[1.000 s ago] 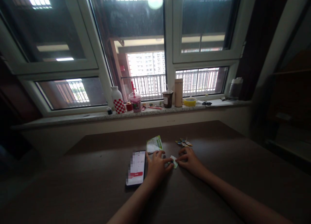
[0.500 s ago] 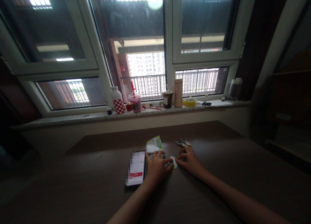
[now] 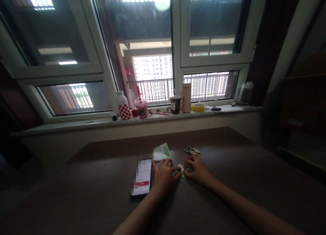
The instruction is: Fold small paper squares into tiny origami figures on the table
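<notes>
Both of my hands rest on a dark brown table (image 3: 229, 180) and meet over a small folded piece of pale green paper (image 3: 181, 169). My left hand (image 3: 163, 176) pinches the paper's left side with thumb and forefinger. My right hand (image 3: 198, 168) pinches its right side, fingers curled. The paper lies low against the tabletop between the fingertips. A phone (image 3: 142, 177) with a lit screen lies just left of my left hand. A green and white paper sheet (image 3: 161, 151) lies right behind my left hand.
A few small colourful folded paper pieces (image 3: 192, 150) lie behind my right hand. The stone windowsill (image 3: 76, 123) holds a red-checked bottle (image 3: 122, 105), a pink drink cup (image 3: 142, 108), a dark cup (image 3: 175, 104), a tan flask (image 3: 186, 97) and a yellow tape roll (image 3: 198, 107).
My right hand has slid slightly left toward my left hand, and the paper between them looks smaller and more pinched. The phone and the other papers have not moved.
</notes>
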`<act>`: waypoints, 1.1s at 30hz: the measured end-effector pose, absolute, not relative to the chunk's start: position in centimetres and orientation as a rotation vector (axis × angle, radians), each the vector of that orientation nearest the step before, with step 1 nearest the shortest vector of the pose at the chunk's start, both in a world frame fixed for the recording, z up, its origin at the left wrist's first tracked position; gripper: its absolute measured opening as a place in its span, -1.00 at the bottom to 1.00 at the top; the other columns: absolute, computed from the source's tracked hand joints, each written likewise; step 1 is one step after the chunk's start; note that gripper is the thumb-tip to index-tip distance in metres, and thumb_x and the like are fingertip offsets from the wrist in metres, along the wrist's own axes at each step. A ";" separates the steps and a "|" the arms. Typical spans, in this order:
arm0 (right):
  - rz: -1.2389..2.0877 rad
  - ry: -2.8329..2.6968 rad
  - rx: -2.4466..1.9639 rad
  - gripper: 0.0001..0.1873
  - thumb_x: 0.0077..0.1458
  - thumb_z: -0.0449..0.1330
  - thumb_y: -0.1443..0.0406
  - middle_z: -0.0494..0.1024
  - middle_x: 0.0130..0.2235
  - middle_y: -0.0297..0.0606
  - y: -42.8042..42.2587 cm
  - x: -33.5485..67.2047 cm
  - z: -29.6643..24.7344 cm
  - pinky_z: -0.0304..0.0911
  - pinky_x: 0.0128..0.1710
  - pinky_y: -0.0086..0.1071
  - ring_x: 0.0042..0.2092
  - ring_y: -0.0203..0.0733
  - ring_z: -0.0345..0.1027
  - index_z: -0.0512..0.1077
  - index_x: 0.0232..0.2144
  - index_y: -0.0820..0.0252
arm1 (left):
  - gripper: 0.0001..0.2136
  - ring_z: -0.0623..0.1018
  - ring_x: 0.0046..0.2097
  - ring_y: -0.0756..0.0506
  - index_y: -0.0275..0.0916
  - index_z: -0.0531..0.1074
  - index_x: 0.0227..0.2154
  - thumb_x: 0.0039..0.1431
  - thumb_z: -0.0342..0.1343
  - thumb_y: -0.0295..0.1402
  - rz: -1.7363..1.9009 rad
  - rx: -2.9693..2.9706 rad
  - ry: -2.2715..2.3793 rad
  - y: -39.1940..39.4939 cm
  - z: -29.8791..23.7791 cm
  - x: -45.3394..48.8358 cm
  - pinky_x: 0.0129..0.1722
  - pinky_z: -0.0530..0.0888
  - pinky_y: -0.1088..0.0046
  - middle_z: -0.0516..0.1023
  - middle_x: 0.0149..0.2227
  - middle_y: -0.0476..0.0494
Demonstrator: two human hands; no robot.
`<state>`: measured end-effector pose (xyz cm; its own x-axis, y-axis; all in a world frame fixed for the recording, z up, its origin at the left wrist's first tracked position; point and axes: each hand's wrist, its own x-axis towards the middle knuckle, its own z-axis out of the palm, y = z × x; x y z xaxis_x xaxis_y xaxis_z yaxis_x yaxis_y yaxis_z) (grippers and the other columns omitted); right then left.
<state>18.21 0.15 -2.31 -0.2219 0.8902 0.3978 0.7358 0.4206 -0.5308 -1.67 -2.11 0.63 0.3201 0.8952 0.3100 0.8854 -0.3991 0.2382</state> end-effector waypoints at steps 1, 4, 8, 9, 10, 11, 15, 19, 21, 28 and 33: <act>0.316 -2.030 -1.363 -0.81 -0.08 0.36 0.22 0.41 -0.11 -0.15 0.1 18.3 -2.3 0.19 0.08 -0.13 0.03 -0.01 0.25 0.55 -0.34 0.12 | -0.79 0.31 0.18 -0.26 0.24 0.54 -0.15 0.16 0.14 -0.06 0.618 2.531 1.709 -2.1 0.6 -1.7 0.19 -0.30 -0.37 0.43 0.08 -0.04; 0.345 -2.061 -1.334 -0.74 -0.09 0.36 0.17 0.39 -0.08 -0.13 -0.1 18.6 -2.3 0.19 0.08 -0.13 0.05 0.00 0.24 0.54 -0.30 0.13 | -0.79 0.30 0.18 -0.27 0.24 0.54 -0.14 0.16 0.15 -0.08 0.625 2.528 1.712 -2.2 0.6 -1.6 0.19 -0.31 -0.37 0.43 0.08 -0.04; 0.368 -2.082 -1.307 -0.70 -0.12 0.37 0.17 0.38 -0.07 -0.15 -0.5 18.6 -2.0 0.18 0.10 -0.14 0.05 -0.02 0.24 0.51 -0.28 0.12 | -0.79 0.30 0.17 -0.27 0.23 0.54 -0.14 0.17 0.14 -0.09 0.629 2.528 1.704 -2.3 0.7 -1.6 0.19 -0.31 -0.37 0.44 0.07 -0.05; 0.370 -2.084 -1.304 -0.70 -0.12 0.37 0.18 0.38 -0.06 -0.16 -0.6 18.6 -1.9 0.18 0.10 -0.15 0.05 -0.02 0.24 0.51 -0.28 0.11 | -0.79 0.30 0.17 -0.26 0.23 0.54 -0.14 0.17 0.14 -0.09 0.626 2.526 1.706 -2.4 0.8 -1.6 0.20 -0.31 -0.36 0.43 0.07 -0.05; 0.368 -2.086 -1.304 -0.70 -0.12 0.37 0.17 0.38 -0.06 -0.17 -0.6 18.6 -1.9 0.18 0.10 -0.15 0.05 -0.02 0.24 0.51 -0.28 0.11 | -0.79 0.30 0.17 -0.26 0.23 0.54 -0.13 0.17 0.13 -0.09 0.621 2.523 1.707 -2.4 0.8 -1.6 0.20 -0.31 -0.35 0.43 0.07 -0.05; 0.366 -2.089 -1.304 -0.70 -0.12 0.37 0.17 0.38 -0.06 -0.17 -0.7 18.6 -1.8 0.18 0.10 -0.16 0.05 -0.02 0.24 0.50 -0.28 0.10 | -0.78 0.30 0.18 -0.26 0.23 0.53 -0.13 0.17 0.13 -0.09 0.615 2.520 1.707 -2.5 0.8 -1.6 0.20 -0.32 -0.35 0.43 0.07 -0.05; 0.354 -2.099 -1.308 -0.69 -0.11 0.37 0.18 0.38 -0.06 -0.17 -0.8 18.7 -1.8 0.18 0.09 -0.19 0.05 -0.03 0.25 0.50 -0.26 0.12 | -0.78 0.29 0.19 -0.25 0.23 0.52 -0.11 0.18 0.12 -0.09 0.620 2.516 1.689 -2.5 0.8 -1.7 0.20 -0.32 -0.35 0.43 0.07 -0.04; 0.330 -2.106 -1.311 -0.69 -0.06 0.34 0.14 0.39 -0.06 -0.16 -0.8 18.6 -1.9 0.18 0.08 -0.17 0.04 -0.03 0.25 0.49 -0.25 0.12 | -0.77 0.29 0.19 -0.25 0.24 0.51 -0.09 0.18 0.12 -0.09 0.634 2.497 1.660 -2.4 0.5 -1.9 0.19 -0.33 -0.38 0.42 0.07 -0.03; 0.325 -2.107 -1.313 -0.69 -0.04 0.33 0.13 0.39 -0.06 -0.16 -0.8 18.6 -1.9 0.19 0.08 -0.15 0.04 -0.04 0.24 0.49 -0.24 0.12 | -0.76 0.27 0.20 -0.26 0.23 0.50 -0.09 0.18 0.12 -0.09 0.641 2.484 1.644 -2.4 0.5 -2.0 0.19 -0.34 -0.38 0.42 0.08 -0.03; 0.341 -2.097 -1.297 -0.67 -0.07 0.35 0.19 0.38 -0.04 -0.16 -0.8 18.7 -2.0 0.17 0.11 -0.12 0.06 -0.01 0.22 0.50 -0.20 0.10 | -0.76 0.26 0.21 -0.25 0.21 0.51 -0.10 0.18 0.10 -0.20 0.669 2.418 1.621 -2.3 0.5 -2.1 0.19 -0.31 -0.38 0.41 0.09 -0.03; 0.348 -2.092 -1.264 -0.70 -0.01 0.28 0.27 0.40 -0.05 -0.15 -0.7 18.8 -2.0 0.18 0.11 -0.11 0.05 -0.01 0.24 0.52 -0.16 0.08 | -0.78 0.27 0.20 -0.25 0.16 0.54 -0.15 0.17 0.12 -0.23 0.697 2.396 1.634 -2.2 0.5 -2.1 0.20 -0.26 -0.36 0.41 0.09 -0.04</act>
<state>18.76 -0.75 -2.02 -0.3149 0.8607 0.3999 0.6851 0.4978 -0.5318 -2.09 -2.19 0.46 0.2949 0.9117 0.2860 0.8376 -0.3907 0.3818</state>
